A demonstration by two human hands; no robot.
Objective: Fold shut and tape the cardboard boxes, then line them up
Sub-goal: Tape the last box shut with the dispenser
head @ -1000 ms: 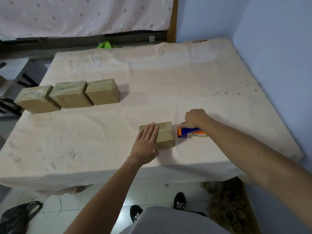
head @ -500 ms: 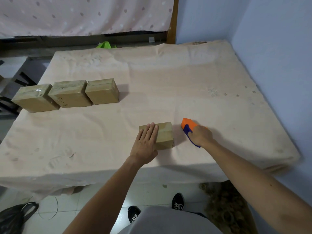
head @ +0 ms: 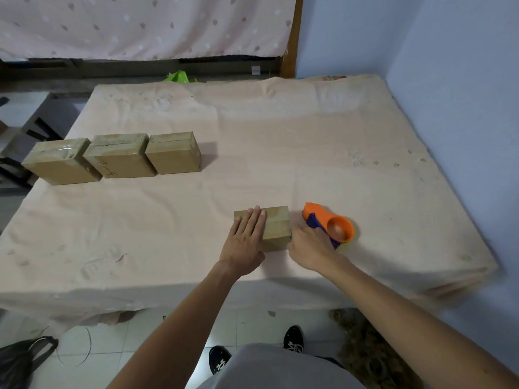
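A small closed cardboard box [head: 276, 224] sits near the table's front edge. My left hand [head: 247, 240] lies flat on its top, fingers straight, covering its left half. Just right of the box an orange and blue tape dispenser [head: 330, 226] lies on the cloth. My right hand [head: 310, 245] is at its near end, with fingers curled over the blue handle. Three taped boxes stand side by side in a row at the far left: the left one [head: 60, 164], the middle one [head: 119, 157] and the right one [head: 174, 153].
The table [head: 309, 141] is covered with a pale peach cloth. A blue wall runs along its right side. The table's front edge drops to a tiled floor, where my shoes and a black bag [head: 19, 360] show.
My right hand swung the tape dispenser from beside the box's right end and laid it on the cloth, roll side up. My left hand stayed pressed on the box.
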